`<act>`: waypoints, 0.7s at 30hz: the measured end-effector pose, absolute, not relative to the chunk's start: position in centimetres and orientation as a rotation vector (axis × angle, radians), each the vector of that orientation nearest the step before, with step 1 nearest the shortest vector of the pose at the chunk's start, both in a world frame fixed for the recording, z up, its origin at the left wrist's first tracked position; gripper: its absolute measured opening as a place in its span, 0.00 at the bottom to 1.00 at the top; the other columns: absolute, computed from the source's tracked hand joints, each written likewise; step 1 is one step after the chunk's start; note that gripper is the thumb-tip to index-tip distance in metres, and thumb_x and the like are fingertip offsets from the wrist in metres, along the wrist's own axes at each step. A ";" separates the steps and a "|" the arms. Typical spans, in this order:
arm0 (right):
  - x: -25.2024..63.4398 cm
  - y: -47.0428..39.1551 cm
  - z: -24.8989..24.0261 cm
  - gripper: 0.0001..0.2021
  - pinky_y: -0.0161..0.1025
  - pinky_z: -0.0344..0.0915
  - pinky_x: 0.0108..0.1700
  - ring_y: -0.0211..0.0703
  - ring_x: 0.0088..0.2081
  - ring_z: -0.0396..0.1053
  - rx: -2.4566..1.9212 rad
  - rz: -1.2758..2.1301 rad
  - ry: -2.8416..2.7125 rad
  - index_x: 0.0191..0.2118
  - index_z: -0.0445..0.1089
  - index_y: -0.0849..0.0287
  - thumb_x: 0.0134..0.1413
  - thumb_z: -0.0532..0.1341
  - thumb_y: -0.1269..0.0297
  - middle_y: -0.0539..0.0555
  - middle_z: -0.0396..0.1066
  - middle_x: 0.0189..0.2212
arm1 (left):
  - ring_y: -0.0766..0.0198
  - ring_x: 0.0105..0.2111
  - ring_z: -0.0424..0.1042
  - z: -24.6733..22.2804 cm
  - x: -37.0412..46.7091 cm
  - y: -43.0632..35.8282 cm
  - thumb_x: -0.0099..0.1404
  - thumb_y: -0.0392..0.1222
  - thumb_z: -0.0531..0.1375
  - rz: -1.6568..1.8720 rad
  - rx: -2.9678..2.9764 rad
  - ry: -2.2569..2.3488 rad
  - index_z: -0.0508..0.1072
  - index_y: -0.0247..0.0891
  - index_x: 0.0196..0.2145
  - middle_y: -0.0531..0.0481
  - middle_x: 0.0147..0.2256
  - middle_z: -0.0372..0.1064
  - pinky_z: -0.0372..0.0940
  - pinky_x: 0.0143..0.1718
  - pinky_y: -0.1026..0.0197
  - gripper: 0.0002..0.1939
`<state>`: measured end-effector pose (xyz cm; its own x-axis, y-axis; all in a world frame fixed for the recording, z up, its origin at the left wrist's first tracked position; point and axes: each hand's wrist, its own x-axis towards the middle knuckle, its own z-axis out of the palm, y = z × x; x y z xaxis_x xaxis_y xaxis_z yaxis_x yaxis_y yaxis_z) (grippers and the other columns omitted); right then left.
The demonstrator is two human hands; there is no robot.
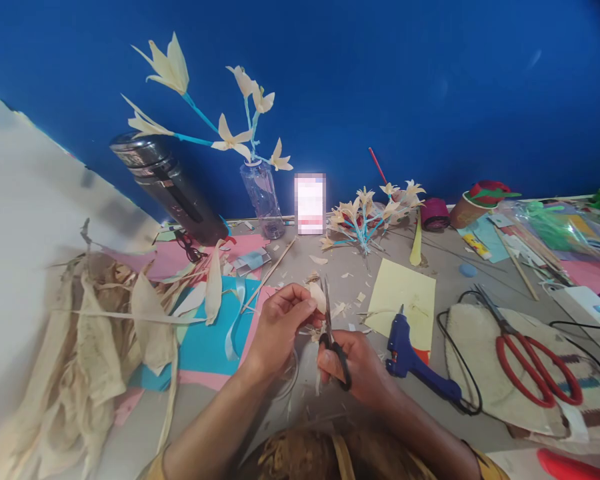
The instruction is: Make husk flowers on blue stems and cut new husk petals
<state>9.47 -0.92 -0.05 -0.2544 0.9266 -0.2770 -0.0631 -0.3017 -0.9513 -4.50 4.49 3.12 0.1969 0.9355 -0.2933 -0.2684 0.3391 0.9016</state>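
My left hand (287,320) is closed, pinching a small cream piece of dried husk (318,297) between thumb and fingers. In my right hand (355,363) is a pair of scissors with black handles (329,320). Its blades point away from me and stand upright beside the husk piece, close to its right edge; whether they touch it I cannot tell. Small cream scraps (341,309) lie on the table around and beyond my hands. Part of a clear round object (291,373) shows below my left wrist.
Dried husks (95,340) pile up at left beside blue paper (215,333). A flask (180,193), a bottle (263,200) of husk flowers and a bunch of flowers (365,217) stand behind. At right lie a glue gun (413,360), yellow paper (405,293) and red-handled scissors (535,360).
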 end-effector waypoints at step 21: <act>10.0 -0.7 -1.3 0.18 0.35 0.59 0.29 0.38 0.26 0.61 -1.229 1.286 -0.784 0.35 0.72 0.59 0.42 0.72 0.53 0.48 0.67 0.24 | 0.70 0.22 0.61 2.8 -4.4 4.1 0.52 0.38 0.69 0.937 0.883 1.002 0.74 0.36 0.23 0.54 0.20 0.66 0.56 0.26 0.66 0.07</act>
<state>10.01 -0.74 -1.27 0.1812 0.9639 -0.1953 -0.2683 -0.1426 -0.9527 -4.37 4.13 2.82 0.2500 0.9260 -0.2829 -0.2211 0.3391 0.9144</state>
